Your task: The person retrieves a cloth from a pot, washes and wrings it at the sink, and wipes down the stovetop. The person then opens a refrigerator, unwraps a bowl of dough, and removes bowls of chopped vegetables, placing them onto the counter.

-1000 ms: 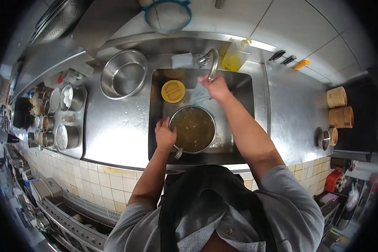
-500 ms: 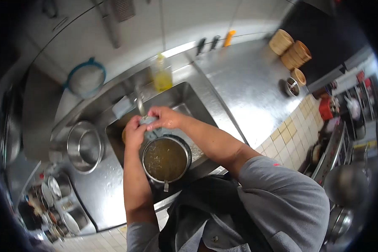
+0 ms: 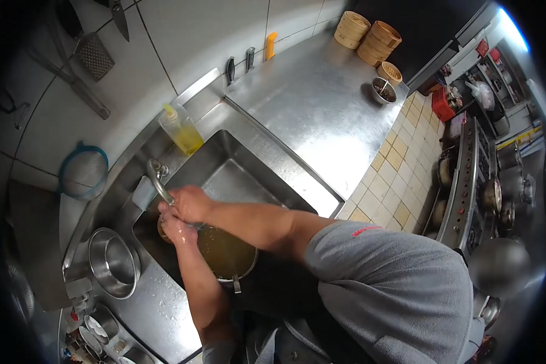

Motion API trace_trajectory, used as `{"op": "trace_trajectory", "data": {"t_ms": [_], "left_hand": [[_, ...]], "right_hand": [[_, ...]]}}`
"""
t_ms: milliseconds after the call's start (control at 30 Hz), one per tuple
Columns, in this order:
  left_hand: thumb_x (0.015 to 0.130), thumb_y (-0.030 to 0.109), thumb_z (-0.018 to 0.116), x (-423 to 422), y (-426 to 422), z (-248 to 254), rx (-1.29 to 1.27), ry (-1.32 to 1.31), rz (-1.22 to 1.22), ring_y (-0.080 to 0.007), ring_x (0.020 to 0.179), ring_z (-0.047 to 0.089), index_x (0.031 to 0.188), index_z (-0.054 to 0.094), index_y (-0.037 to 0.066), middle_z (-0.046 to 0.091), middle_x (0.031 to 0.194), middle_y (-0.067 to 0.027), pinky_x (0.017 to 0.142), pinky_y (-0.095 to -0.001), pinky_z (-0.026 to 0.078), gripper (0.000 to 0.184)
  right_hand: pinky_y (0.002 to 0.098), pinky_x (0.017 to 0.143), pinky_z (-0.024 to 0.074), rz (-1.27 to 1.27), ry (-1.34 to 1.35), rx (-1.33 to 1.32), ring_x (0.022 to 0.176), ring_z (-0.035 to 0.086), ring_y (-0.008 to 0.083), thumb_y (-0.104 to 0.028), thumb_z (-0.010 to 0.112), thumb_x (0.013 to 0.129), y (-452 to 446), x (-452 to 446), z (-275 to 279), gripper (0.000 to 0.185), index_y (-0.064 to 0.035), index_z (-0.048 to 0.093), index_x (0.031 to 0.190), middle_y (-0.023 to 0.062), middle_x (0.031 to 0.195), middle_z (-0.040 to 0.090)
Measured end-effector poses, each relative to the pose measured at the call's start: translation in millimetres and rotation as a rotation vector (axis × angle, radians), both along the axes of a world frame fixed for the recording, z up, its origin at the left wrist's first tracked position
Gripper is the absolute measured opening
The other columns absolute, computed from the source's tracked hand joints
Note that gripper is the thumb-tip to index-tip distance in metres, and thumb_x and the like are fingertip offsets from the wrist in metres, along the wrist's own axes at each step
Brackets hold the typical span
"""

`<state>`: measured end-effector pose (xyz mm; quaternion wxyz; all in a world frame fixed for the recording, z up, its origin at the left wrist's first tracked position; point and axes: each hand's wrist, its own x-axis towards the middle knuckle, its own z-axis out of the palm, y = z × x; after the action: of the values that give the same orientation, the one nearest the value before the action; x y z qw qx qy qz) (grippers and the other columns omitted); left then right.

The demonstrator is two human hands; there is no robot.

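Note:
My left hand point(image 3: 179, 229) and my right hand point(image 3: 190, 204) are pressed together below the spout of the metal faucet point(image 3: 158, 176), above the sink point(image 3: 224, 142). Wet skin glistens on both. The fingers are curled, the right hand lying over the left. A small pale grey-blue edge shows below them; what they hold is mostly hidden. Under my forearms a metal pot point(image 3: 236, 286) of cloudy yellowish-brown liquid stands in the sink, partly covered by my right arm.
A bottle of yellow liquid point(image 3: 182, 130) stands behind the sink. A steel bowl point(image 3: 113, 264) sits on the left counter, near a blue-rimmed strainer point(image 3: 84, 170). Bamboo steamers point(image 3: 352, 29) and a small bowl point(image 3: 383, 90) are at the counter's far end.
The view has swung, shifting the sink leftward. My hands have closed together under the faucet, covering the grey thing that showed between them. My right forearm now covers part of the pot.

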<state>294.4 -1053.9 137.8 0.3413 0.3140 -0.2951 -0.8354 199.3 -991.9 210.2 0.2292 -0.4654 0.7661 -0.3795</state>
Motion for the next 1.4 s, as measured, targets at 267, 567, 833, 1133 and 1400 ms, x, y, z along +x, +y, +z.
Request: {"op": "trace_trajectory", "data": {"t_ms": [267, 567, 833, 1133, 1400], "left_hand": [[0.097, 0.024, 0.056, 6, -10, 50, -0.227, -0.165, -0.178, -0.0109, 0.093, 0.055, 0.117, 0.057, 0.002, 0.061, 0.104, -0.0044, 0.084, -0.0277, 0.042, 0.029], [0.089, 0.011, 0.065, 20, -18, 61, -0.475, -0.198, -0.029, -0.0103, 0.091, 0.053, 0.101, 0.06, 0.005, 0.06, 0.094, 0.0003, 0.083, -0.0254, 0.042, 0.014], [0.085, 0.021, 0.071, 37, -15, 60, -0.664, -0.639, -0.425, -0.0095, 0.084, 0.057, 0.098, 0.064, 0.001, 0.065, 0.09, -0.0007, 0.077, -0.0246, 0.044, 0.025], [0.088, 0.028, 0.069, 14, -14, 25, -0.094, -0.075, 0.233, -0.008, 0.073, 0.053, 0.09, 0.063, 0.005, 0.061, 0.082, 0.002, 0.069, -0.0252, 0.042, 0.024], [0.095, 0.043, 0.055, -27, 19, 28, 0.098, -0.116, 0.164, -0.0169, 0.093, 0.058, 0.101, 0.062, 0.003, 0.065, 0.095, -0.0069, 0.081, -0.0332, 0.046, 0.042]], "right_hand": [[0.0425, 0.084, 0.0464, 0.022, -0.136, -0.312, 0.093, 0.058, 0.0386, -0.023, 0.054, 0.09, -9, -18, -30, 0.019, -0.005, 0.059, 0.094, 0.0204, 0.099, 0.06], [0.0366, 0.079, 0.0502, 0.154, -0.611, -0.115, 0.087, 0.066, 0.0254, -0.041, 0.063, 0.089, 11, -35, -103, 0.044, 0.0, 0.064, 0.104, 0.0199, 0.094, 0.068], [0.0312, 0.078, 0.049, 0.237, -0.524, -0.017, 0.082, 0.063, 0.015, -0.034, 0.07, 0.085, 9, -38, -6, 0.041, 0.0017, 0.065, 0.105, 0.0131, 0.09, 0.069], [0.0312, 0.077, 0.0472, 0.143, -0.602, -0.135, 0.084, 0.057, 0.0116, -0.037, 0.069, 0.086, 6, -37, -47, 0.04, -0.0001, 0.066, 0.1, 0.0076, 0.09, 0.067], [0.0376, 0.07, 0.0504, -0.122, -0.252, -0.138, 0.071, 0.065, 0.0287, -0.03, 0.066, 0.086, -6, -5, -22, 0.028, -0.0026, 0.068, 0.093, 0.0209, 0.079, 0.067]]}}
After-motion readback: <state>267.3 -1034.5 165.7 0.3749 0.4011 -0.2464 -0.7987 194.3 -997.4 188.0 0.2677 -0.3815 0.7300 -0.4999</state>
